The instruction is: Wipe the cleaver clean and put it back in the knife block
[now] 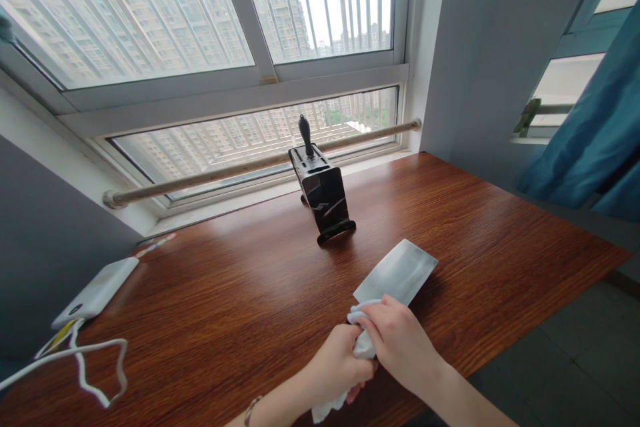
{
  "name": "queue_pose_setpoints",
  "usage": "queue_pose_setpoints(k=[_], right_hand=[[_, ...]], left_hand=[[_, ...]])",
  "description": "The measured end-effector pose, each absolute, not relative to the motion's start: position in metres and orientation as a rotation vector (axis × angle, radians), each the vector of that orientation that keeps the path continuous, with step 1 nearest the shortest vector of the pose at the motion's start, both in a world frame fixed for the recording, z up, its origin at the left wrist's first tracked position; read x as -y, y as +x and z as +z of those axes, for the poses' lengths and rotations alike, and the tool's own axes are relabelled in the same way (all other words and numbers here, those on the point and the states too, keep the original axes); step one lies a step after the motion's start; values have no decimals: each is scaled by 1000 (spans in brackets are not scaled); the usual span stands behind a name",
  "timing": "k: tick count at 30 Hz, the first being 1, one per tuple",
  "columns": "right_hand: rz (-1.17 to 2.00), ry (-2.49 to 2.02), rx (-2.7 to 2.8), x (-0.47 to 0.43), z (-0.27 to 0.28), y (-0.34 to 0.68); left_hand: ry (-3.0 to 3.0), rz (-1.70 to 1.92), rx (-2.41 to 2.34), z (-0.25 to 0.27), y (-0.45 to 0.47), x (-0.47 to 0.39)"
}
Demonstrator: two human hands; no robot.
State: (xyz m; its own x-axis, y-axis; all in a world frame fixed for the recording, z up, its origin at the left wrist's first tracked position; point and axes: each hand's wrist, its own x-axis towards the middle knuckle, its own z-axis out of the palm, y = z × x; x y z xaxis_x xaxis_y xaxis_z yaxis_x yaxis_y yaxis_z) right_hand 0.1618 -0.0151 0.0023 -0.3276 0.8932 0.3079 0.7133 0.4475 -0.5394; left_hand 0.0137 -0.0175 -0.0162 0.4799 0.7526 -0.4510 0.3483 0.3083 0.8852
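A cleaver (397, 273) with a broad, shiny rectangular blade is held above the table's near right part, its blade pointing away from me. My left hand (343, 363) is closed at the handle end, and the handle itself is hidden. A crumpled white cloth or tissue (365, 345) shows between my hands, and part of it hangs below the left one. My right hand (397, 340) is closed over the cloth at the blade's near end. Farther back stands a black knife block (325, 197) with one dark-handled knife (305, 137) upright in its top.
The brown wooden table (240, 293) reaches back to a barred window (320, 13). A white device (97, 290) and a looped white cable (100, 347) lie at the left edge. A horizontal pipe (240, 173) runs along the sill. A blue curtain (580, 140) hangs at right.
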Motion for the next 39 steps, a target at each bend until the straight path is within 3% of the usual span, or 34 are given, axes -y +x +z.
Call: queue_pose_setpoints(k=[7, 16, 24, 39], right_hand=[[693, -1400, 1811, 18, -12, 180], [699, -1327, 1651, 38, -28, 185], [1078, -1257, 1443, 43, -21, 177], [798, -1502, 1012, -17, -20, 245]], left_hand=[[1271, 349, -1130, -9, 12, 13], [1259, 330, -1106, -1, 17, 13], [1219, 356, -1080, 2, 16, 12], [1245, 251, -1065, -3, 8, 11]])
